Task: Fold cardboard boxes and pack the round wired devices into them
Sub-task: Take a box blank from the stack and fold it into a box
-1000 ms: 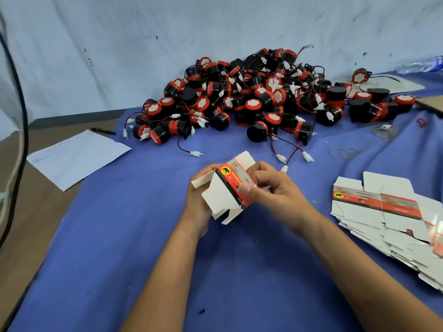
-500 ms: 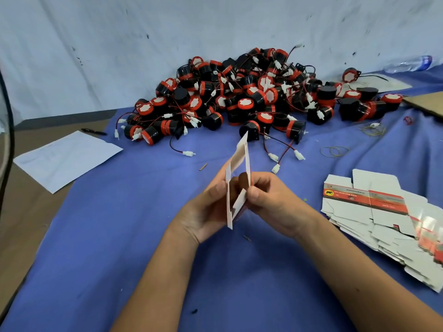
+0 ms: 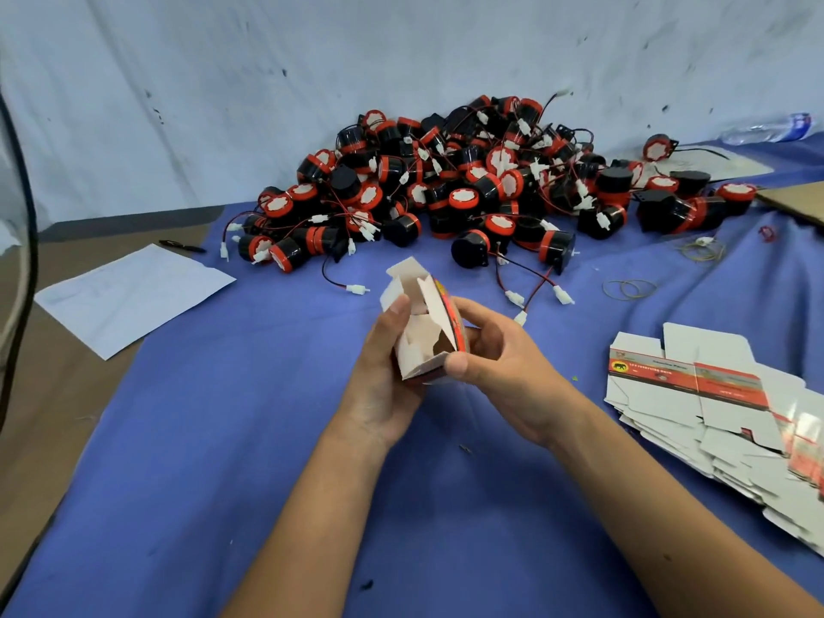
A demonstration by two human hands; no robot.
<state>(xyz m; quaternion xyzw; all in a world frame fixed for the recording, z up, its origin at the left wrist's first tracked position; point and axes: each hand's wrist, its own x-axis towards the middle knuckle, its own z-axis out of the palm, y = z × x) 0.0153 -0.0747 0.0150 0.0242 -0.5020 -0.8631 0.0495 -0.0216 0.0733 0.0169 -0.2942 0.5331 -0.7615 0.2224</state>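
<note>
Both hands hold a small white cardboard box with a red printed side, half opened, above the blue cloth-covered table. The left hand cups it from the left, thumb pressed on an upper flap; the right hand grips its right side, thumb on the lower corner. Its top flaps stand open. Behind lies the heap of round black-and-red wired devices, well apart. A stack of flat unfolded white-and-red box blanks lies to the right, and a white paper sheet to the left
</note>
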